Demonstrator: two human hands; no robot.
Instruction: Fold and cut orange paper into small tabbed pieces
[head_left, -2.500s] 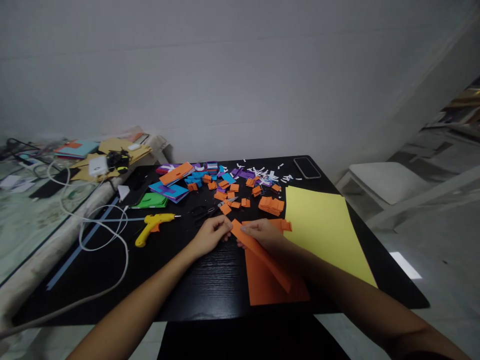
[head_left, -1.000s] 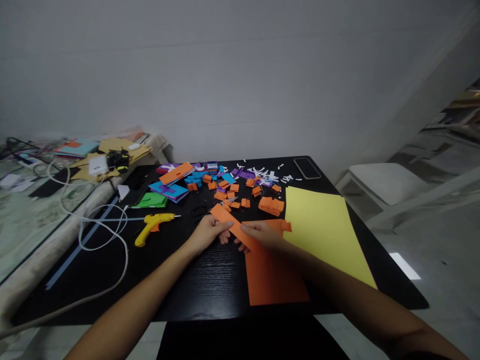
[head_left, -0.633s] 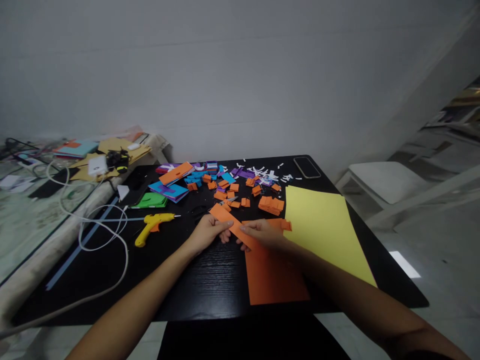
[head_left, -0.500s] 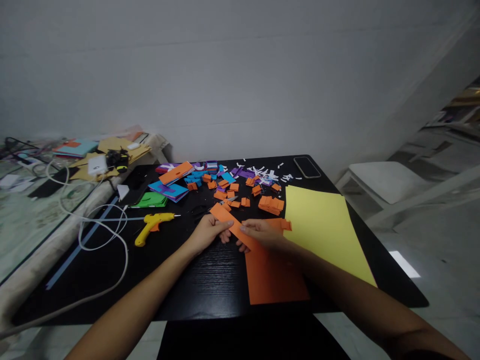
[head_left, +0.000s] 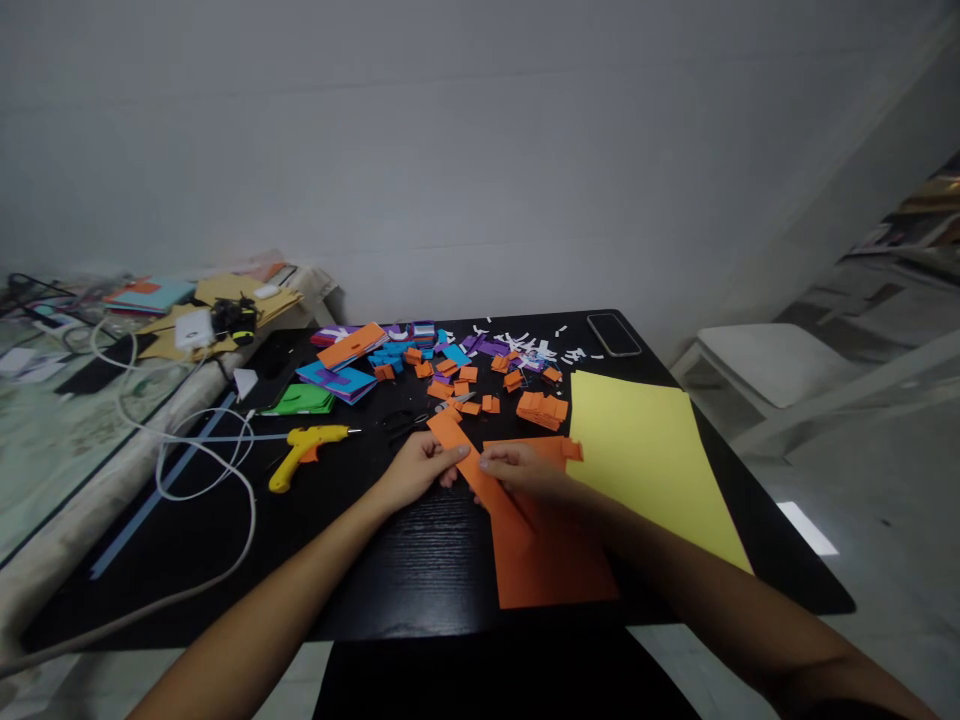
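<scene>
A strip of orange paper (head_left: 457,436) slants between my two hands, its far end pointing up and left. My left hand (head_left: 417,468) pinches its left edge with the thumb on top. On the other edge, my right hand (head_left: 523,468) grips it, thumb also on top; some fingers are hidden beneath. Under the strip and right forearm lies a larger orange sheet (head_left: 551,570), with a small folded orange piece (head_left: 572,450) at its upper right corner. Scissors (head_left: 401,422) with dark handles rest just beyond my left hand, among small folded orange pieces (head_left: 439,389).
A yellow glue gun (head_left: 307,450) and a white cable (head_left: 251,520) lie at the left. Large yellow sheets (head_left: 652,455) cover the right side. Farther back are a phone (head_left: 613,334), white paper scraps (head_left: 532,348) and stacked coloured papers (head_left: 341,380). A white stool (head_left: 754,360) stands at right.
The orange strip has shifted slightly right and turned a little steeper, still in both hands. My left hand has moved slightly right with it. The things on the table stay put.
</scene>
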